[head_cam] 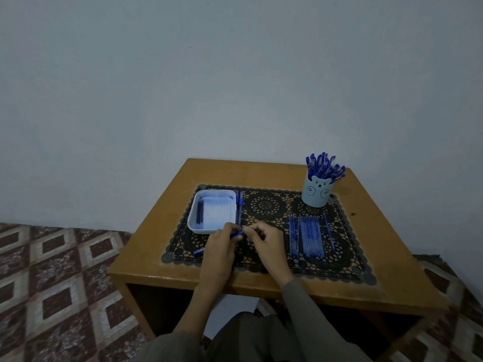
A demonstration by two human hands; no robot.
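Pale wall behind; patterned tile floor (60, 278) at 9 o'clock and 3 o'clock of the table. Wooden tabletop (156, 231), low, with an open space beneath. Black lace mat (264, 205) covers most of its middle. White tray (192, 212) on the mat's 10 o'clock corner, holding pale tubes side by side and one dark blue stick along its 9 o'clock wall. Two pens (239, 205) lie just beside the tray's 3 o'clock wall, parallel to it. Light blue bear-face cup (317, 194) stands upright at the mat's 1 o'clock corner, packed with blue-capped pens (324, 165). Row of blue refills (309, 236) at the mat's 3 o'clock, laid parallel, tips toward 12 o'clock. Both hands meet near the mat's 7 o'clock, just below the tray's near corner. Left hand (219, 246) grips a blue pen (236, 234), fingers curled round the barrel. Right hand (266, 241) pinches the pen's 3 o'clock end, fingers curled; the part pinched is too small to tell. A blue piece (199, 252) shows at the left hand's 8 o'clock; cannot tell whether it belongs to the same pen. Grey sleeves at the bottom edge.
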